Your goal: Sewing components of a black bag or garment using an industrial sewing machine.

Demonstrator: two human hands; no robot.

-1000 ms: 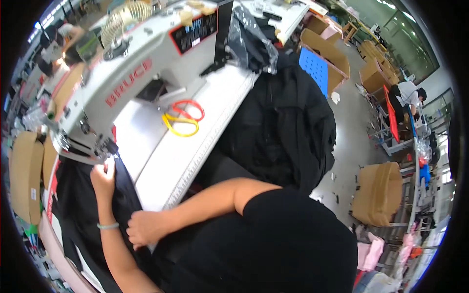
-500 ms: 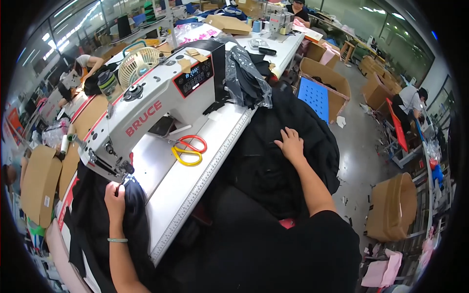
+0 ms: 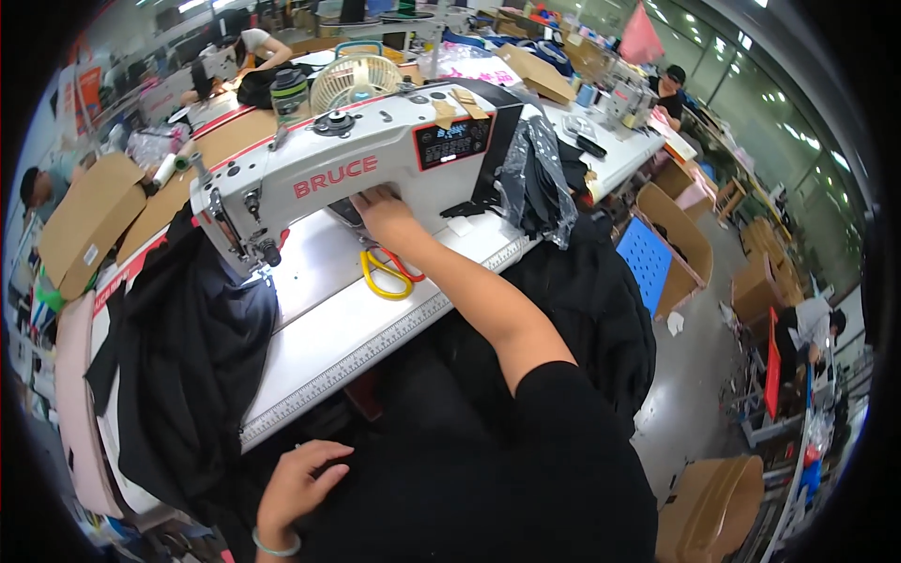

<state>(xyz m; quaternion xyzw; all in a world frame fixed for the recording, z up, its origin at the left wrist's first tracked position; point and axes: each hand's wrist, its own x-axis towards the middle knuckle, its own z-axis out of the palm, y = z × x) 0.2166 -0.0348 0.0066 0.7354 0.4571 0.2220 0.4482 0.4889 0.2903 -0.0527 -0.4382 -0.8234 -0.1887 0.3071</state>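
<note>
A white sewing machine [image 3: 441,141] stands before me, black fabric [image 3: 178,357] draped from its needle area [image 3: 265,261] over the table [image 3: 333,366]. My right hand [image 3: 383,208] reaches beneath the machine's arm, its fingers curled at a dark object [image 3: 345,214] and partly hidden, so what they hold is unclear. Just in front of it lie yellow-and-red scissors [image 3: 380,286]. My left hand [image 3: 305,474] is low in the view, fingers apart and loosely bent, holding nothing, against dark clothing or fabric.
More black fabric [image 3: 582,319] heaps beside the table, near plastic-wrapped dark pieces [image 3: 540,178]. A blue perforated panel [image 3: 643,263] and cardboard boxes [image 3: 704,507] stand right. Cardboard [image 3: 89,225] and a fan [image 3: 347,84] are behind. Co-workers [image 3: 668,94], [image 3: 263,52] and another person [image 3: 812,328] work around.
My left hand has left the fabric by the needle and moved down toward me. My right hand has moved from the black heap up beneath the machine's arm. The view has shifted.
</note>
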